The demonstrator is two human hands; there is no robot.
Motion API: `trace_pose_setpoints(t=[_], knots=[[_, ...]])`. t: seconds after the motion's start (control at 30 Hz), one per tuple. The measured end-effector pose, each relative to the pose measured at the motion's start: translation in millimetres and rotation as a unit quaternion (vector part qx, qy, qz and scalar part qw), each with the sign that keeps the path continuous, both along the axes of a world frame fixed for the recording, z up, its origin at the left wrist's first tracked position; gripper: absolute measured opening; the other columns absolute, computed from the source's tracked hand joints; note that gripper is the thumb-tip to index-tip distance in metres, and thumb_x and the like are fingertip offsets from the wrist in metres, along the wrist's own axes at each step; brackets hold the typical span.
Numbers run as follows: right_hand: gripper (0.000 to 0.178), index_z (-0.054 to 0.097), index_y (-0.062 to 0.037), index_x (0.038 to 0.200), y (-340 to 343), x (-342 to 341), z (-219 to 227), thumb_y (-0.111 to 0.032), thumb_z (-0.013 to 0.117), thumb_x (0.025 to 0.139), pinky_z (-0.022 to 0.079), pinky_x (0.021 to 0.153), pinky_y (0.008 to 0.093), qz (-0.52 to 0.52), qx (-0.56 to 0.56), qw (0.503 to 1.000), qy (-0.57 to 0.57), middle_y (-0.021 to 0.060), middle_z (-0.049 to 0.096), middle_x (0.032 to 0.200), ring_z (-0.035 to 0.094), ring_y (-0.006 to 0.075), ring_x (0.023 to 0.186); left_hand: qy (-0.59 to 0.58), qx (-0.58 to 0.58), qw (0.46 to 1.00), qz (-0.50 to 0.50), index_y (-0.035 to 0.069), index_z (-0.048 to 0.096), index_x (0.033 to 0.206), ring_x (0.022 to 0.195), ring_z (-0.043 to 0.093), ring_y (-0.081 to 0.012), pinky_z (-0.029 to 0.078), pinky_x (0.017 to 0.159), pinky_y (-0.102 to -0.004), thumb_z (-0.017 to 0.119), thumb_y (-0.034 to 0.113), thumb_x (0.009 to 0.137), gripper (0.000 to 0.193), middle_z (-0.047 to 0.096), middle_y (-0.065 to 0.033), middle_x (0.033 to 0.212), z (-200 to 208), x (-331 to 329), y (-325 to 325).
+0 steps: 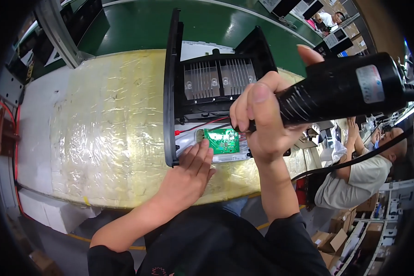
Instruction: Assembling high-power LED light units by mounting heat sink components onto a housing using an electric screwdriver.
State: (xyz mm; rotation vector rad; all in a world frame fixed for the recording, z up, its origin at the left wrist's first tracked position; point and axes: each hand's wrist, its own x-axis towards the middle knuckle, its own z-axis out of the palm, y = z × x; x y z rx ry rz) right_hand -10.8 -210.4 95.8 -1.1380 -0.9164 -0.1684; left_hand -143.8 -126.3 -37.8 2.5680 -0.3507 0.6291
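My right hand (267, 124) grips a black electric screwdriver (331, 89), its thick body tilted up to the right and its tip pointing down at the right part of a green circuit board (223, 140). The fist hides the exact tip. My left hand (191, 165) lies with fingers stretched out, fingertips at the board's left edge. The board sits in the near end of a black housing (170, 92) with tall side walls. Finned metal heat sinks (201, 83) fill its middle. A red wire (202, 125) runs beside the board.
The housing stands on a padded table covered in wrinkled clear film (106, 119). A black cable (354, 161) hangs from the screwdriver toward the right. Beyond lies a green work surface (138, 23). A person in a light shirt (359, 179) works at the right; another person (329, 20) is farther back.
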Motion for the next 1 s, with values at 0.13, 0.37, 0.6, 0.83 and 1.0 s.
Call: trace_pose_setpoints(t=[0.13,0.37,0.6,0.83,1.0], knots=[[0.071,0.013,-0.0028,0.15,4,3,-3,-0.005,0.058,0.094,0.044,0.042,0.0286,-0.031,-0.071,0.997,-0.019,0.0035,0.046,0.061,0.044,0.0114,0.042,0.014,0.004,1.0,0.0,-0.011,0.058,0.125,0.119,0.059,-0.0381,0.048,0.104,-0.0441,0.071,0.015,0.087,0.047,0.056,-0.029,0.135,6,0,-2],[0.052,0.028,-0.0038,0.135,9,18,-13,0.003,0.059,0.093,0.044,0.043,0.0286,0.017,-0.072,0.997,-0.018,0.0046,0.05,0.065,0.046,0.0107,0.043,0.022,0.018,1.0,0.003,-0.011,0.059,0.125,0.119,0.059,-0.0379,0.047,0.104,-0.0443,0.071,0.015,0.087,0.047,0.057,-0.0293,0.134,3,-1,0],[0.049,0.034,0.0028,0.13,12,8,-12,0.011,0.06,0.089,0.043,0.043,0.0255,0.005,-0.045,0.999,0.007,0.0048,0.054,0.063,0.051,0.0101,0.046,0.031,0.014,0.999,-0.024,-0.011,0.056,0.128,0.119,0.059,-0.0401,0.046,0.105,-0.0463,0.071,0.011,0.086,0.05,0.055,-0.03,0.136,3,-4,6],[0.031,0.039,-0.011,0.077,-97,1,66,-0.022,0.045,0.105,0.039,0.043,0.0265,-0.135,0.039,0.985,-0.101,-0.0017,0.037,0.061,0.037,0.0077,0.044,0.077,0.017,0.997,-0.015,-0.013,0.053,0.132,0.128,0.054,-0.0425,0.043,0.11,-0.0467,0.068,0.011,0.089,0.052,0.05,-0.0306,0.143,9,-7,18],[0.057,0.033,-0.0121,0.15,-171,36,65,-0.002,0.054,0.098,0.039,0.044,0.0262,-0.292,0.082,0.949,-0.091,0.0013,0.044,0.069,0.044,0.0092,0.048,0.082,0.003,0.997,0.007,-0.012,0.055,0.132,0.132,0.05,-0.0444,0.042,0.11,-0.0465,0.07,0.01,0.088,0.051,0.047,-0.0306,0.145,4,-9,23]])
